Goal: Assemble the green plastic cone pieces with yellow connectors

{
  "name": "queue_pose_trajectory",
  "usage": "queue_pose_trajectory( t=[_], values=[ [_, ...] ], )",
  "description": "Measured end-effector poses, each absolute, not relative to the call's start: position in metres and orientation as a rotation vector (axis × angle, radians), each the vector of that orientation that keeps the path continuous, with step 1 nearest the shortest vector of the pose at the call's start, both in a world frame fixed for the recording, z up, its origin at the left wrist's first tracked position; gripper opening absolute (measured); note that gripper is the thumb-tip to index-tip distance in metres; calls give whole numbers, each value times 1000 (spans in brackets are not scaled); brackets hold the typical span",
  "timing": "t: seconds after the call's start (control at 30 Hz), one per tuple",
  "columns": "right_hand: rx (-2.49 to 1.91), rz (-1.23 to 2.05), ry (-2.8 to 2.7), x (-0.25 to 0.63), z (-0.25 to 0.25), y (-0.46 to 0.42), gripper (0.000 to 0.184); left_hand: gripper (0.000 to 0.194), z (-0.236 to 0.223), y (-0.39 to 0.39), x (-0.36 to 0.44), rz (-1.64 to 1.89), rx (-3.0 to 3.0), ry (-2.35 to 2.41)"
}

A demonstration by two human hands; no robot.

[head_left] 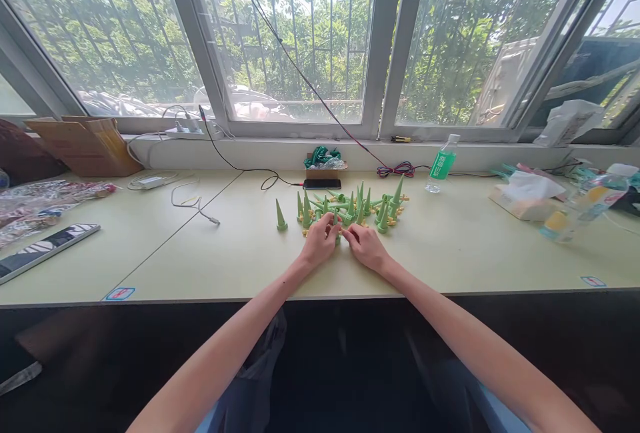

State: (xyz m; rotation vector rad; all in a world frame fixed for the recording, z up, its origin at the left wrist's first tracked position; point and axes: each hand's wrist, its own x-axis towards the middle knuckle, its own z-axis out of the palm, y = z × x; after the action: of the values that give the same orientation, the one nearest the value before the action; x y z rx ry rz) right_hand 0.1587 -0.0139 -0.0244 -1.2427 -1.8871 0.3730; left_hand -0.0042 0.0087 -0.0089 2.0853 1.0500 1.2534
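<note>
Head view, left to right: a cardboard box point(83, 145) sits far left by the window, with a striped tablet point(45, 249) nearer on the table point(200, 259). A white cable point(193, 203) trails toward centre. One green cone point(281, 215) stands alone, just left of the cone pile point(365, 205). The left hand point(320, 241) and right hand point(367, 246) meet at the pile's near edge, fingers narrowed together around a small cone piece point(339, 225); which hand actually grips it I cannot tell. A phone point(323, 184) lies beyond the pile. Farther right stand a green bottle point(442, 165) and a tissue pack point(525, 194).
</note>
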Motion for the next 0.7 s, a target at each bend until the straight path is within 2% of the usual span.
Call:
queue_pose_trajectory(
  t=[0.13,0.27,0.4,0.7],
  values=[
    [-1257,394,-1870,158,-23,-15,35,14,-8,8,-4,1250,2081,1059],
    [-1214,434,-1844,159,-24,-14,20,15,-7,8,-4,1254,2070,1068],
    [-1207,414,-1865,160,-25,-14,14,14,-6,7,-4,1257,2070,1071],
    [-1218,377,-1872,161,-25,-14,21,12,-7,6,-5,1228,2121,1070]
  ],
)
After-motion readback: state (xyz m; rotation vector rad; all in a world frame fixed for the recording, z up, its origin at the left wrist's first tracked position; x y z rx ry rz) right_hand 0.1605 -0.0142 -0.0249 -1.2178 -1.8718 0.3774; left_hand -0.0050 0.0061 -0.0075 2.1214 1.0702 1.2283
